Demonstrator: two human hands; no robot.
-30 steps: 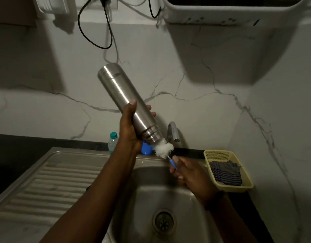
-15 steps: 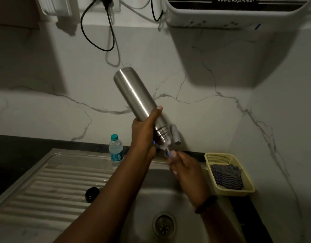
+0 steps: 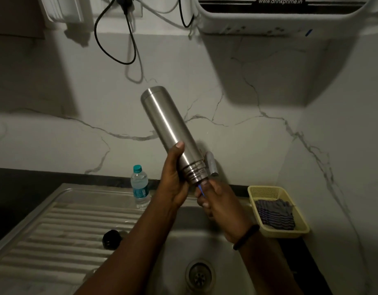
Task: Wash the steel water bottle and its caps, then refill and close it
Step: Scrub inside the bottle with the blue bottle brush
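The steel water bottle [image 3: 169, 128] is tilted with its base up-left and its threaded open mouth down-right, above the sink [image 3: 224, 248]. My left hand [image 3: 173, 184] grips the bottle near the neck. My right hand [image 3: 218, 201] holds the blue handle of a bottle brush [image 3: 201, 189] right at the mouth; the brush head is hidden inside the bottle. A black cap [image 3: 112, 239] lies on the ribbed drainboard [image 3: 56, 231].
A tap [image 3: 211, 165] sticks out of the wall just behind the bottle's mouth. A small plastic water bottle [image 3: 139, 186] stands at the drainboard's back edge. A yellow basket [image 3: 267, 191] holding a striped cloth sits right of the sink. A water purifier [image 3: 279, 18] hangs overhead.
The white brush head, outside the mouth a second ago, has gone fully into the bottle. Both hands and the bottle have shifted slightly rightward in view.
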